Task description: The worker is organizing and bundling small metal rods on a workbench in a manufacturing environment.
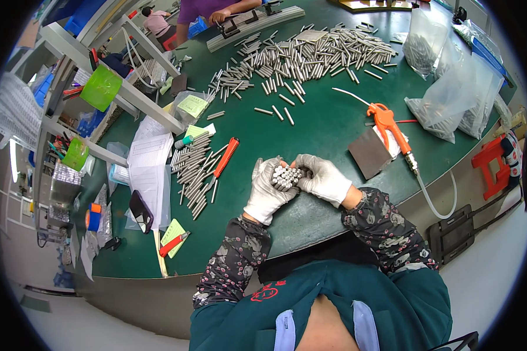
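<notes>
Between my gloved hands, above the near edge of the green table, is a bundle of short metal rods (286, 177), round end faces upward. My left hand (264, 192), in a white-grey glove, wraps the bundle's left side. From the right, my right hand (323, 179) closes round the other side, fingers curled against the rods; the fingertips are partly hidden. To the left of my hands lies a smaller heap of metal rods (196, 169), with an orange-red utility knife (226, 158) on its right edge. A large pile of rods (310, 55) spreads across the far side.
An orange air blow gun (387, 126) with a hose rests at the right beside a brown block (369, 153). Plastic bags of rods (445, 99) stand at the far right. Papers (149, 158), a phone (140, 210) and a red cutter (174, 244) lie left. Another person's hand (221, 15) is at the far edge.
</notes>
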{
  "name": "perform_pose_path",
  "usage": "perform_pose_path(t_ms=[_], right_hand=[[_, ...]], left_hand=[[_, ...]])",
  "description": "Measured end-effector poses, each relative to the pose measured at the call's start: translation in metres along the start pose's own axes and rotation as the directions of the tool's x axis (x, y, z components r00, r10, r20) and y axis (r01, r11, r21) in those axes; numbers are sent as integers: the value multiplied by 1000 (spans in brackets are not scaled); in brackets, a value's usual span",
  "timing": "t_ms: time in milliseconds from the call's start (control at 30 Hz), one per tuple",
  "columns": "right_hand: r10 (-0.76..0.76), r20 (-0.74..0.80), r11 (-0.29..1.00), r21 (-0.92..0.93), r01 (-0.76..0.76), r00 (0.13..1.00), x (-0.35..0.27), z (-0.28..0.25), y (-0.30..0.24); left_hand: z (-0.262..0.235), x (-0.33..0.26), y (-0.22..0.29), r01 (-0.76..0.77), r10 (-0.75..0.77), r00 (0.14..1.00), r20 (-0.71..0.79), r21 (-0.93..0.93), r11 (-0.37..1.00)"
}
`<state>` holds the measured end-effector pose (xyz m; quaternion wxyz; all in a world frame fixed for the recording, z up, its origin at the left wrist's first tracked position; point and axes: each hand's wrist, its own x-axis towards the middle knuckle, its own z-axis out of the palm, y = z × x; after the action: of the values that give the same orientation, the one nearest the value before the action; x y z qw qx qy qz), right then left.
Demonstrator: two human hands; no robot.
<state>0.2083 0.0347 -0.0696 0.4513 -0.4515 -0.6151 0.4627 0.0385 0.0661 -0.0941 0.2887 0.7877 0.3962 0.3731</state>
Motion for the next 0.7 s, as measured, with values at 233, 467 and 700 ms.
perform_pose_path(t_ms=[233, 467, 700], right_hand=[[26, 93, 1000, -8, -25, 995, 3, 11, -2], [34, 113, 999, 12, -35, 993, 7, 10, -1], [123, 141, 990, 55, -132, 982, 11, 8, -4]], left_hand=[[-10, -11, -17, 258, -220, 964, 147, -332, 908], [-17, -4, 12, 260, -207, 965, 163, -463, 847], [-14, -1, 8, 290, -237, 957, 169, -466, 836]])
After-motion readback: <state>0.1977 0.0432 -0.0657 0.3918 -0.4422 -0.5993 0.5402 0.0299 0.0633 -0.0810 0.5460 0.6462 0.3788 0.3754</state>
